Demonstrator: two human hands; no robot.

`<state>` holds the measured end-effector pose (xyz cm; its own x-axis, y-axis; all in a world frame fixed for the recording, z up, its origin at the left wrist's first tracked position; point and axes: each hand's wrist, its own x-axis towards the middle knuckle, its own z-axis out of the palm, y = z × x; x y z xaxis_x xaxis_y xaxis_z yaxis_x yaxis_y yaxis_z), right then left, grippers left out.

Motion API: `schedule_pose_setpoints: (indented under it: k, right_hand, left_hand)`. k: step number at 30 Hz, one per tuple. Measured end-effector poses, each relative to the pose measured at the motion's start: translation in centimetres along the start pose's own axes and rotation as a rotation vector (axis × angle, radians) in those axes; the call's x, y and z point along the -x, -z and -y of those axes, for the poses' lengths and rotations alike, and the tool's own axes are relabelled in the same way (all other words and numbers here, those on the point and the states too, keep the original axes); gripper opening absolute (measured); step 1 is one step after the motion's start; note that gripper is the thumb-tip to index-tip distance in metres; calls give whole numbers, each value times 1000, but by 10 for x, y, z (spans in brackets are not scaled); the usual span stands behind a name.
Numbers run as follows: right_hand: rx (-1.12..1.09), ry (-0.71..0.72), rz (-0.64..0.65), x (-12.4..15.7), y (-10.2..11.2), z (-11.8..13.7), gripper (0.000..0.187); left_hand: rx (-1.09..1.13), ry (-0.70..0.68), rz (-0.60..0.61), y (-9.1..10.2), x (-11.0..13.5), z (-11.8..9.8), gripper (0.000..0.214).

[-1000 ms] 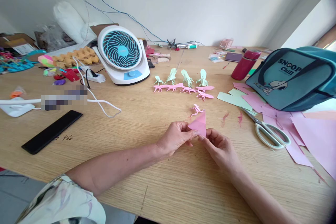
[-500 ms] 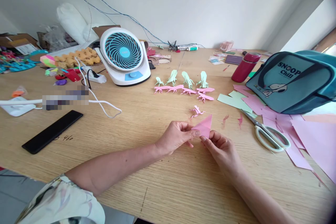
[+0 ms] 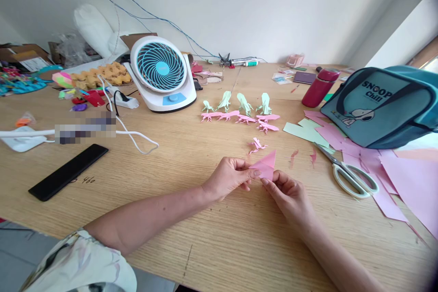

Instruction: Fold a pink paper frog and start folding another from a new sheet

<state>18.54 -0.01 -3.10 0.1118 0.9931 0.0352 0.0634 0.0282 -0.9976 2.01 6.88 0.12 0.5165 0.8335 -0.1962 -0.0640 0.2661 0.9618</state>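
Both my hands pinch a small folded pink paper triangle [image 3: 265, 165] just above the wooden table [image 3: 191, 164]. My left hand [image 3: 230, 176] grips its left edge with thumb and fingers closed. My right hand [image 3: 288, 192] holds its lower right corner, fingers curled. Just beyond the triangle lies one small pink folded paper figure [image 3: 256, 145]. Farther back stand rows of finished green figures [image 3: 243, 101] and pink figures [image 3: 239, 117].
Scissors [image 3: 349, 172] lie to the right on pink and green paper scraps [image 3: 393, 164], beside a teal bag [image 3: 386, 102] and a red bottle [image 3: 320, 86]. A white desk fan [image 3: 160, 73], its cable [image 3: 135, 139] and a black phone [image 3: 67, 171] sit left.
The pink triangle has turned in my fingers, its tip now pointing up and right instead of straight up. The camera view shifted slightly; my hands stay in nearly the same place.
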Motion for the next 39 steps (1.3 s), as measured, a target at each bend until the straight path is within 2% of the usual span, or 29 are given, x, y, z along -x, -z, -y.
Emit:
schedule_pose_setpoints:
  k: [9,19,26,30,39]
  right_hand:
    - [25,11,-2,0,0,0,34]
    - [37,6,-8,-1,2,-1,36]
    - [35,3,-4,-1,2,-2,38]
    - [39,-4,-16,-1,2,-2,39]
    - [48,-4,-10,-2,3,-3,41]
  left_hand:
    - [-1,-39,26,3,-2,1,38]
    - [-73,0,37,5,-3,-3,39]
    - [25,53,5,3,-1,-6,39]
    - [17,87,36,6,-2,-9,39]
    - [-13,72,36,9,-5,-11,40]
